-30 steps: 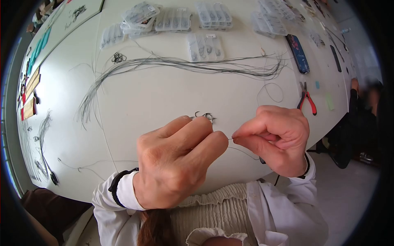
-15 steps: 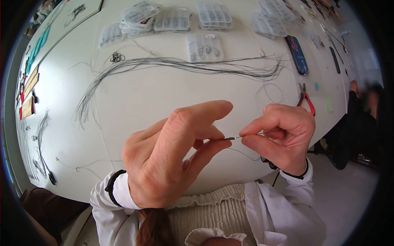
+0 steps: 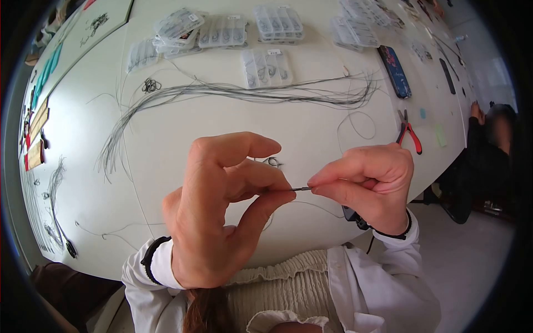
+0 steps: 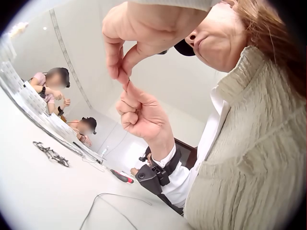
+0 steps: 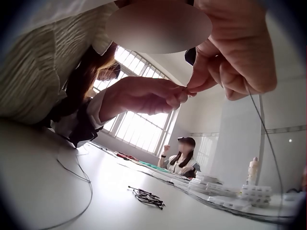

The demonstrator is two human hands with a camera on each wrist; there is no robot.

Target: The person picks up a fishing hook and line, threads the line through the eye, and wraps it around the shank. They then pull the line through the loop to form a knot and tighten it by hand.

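Observation:
Fingertip to fingertip, both hands are raised over the near part of the white table point(image 3: 183, 144). My left hand point(image 3: 214, 205) pinches a short dark thin piece point(image 3: 301, 188) between thumb and fingertips, with its index finger lifted away. Thumb and index finger of my right hand point(image 3: 369, 186) pinch at the other end of that piece. A grey fishing line point(image 5: 269, 136) trails from the right hand in the right wrist view. The piece's ends are hidden by the fingers. Below the hands lies a small pile of black fish hooks point(image 5: 146, 197), partly covered in the head view.
Across the table stretches a long bundle of grey lines point(image 3: 222, 91). Clear plastic hook boxes point(image 3: 266, 69) stand behind it. Red-handled pliers point(image 3: 410, 136) and a dark blue case point(image 3: 395, 72) lie right. More loose line point(image 3: 125, 225) lies left. Other people sit around the table.
The left index finger has lifted off and back, baring the dark piece. The right fingertips, which held line just apart from it, have closed up to the piece's end.

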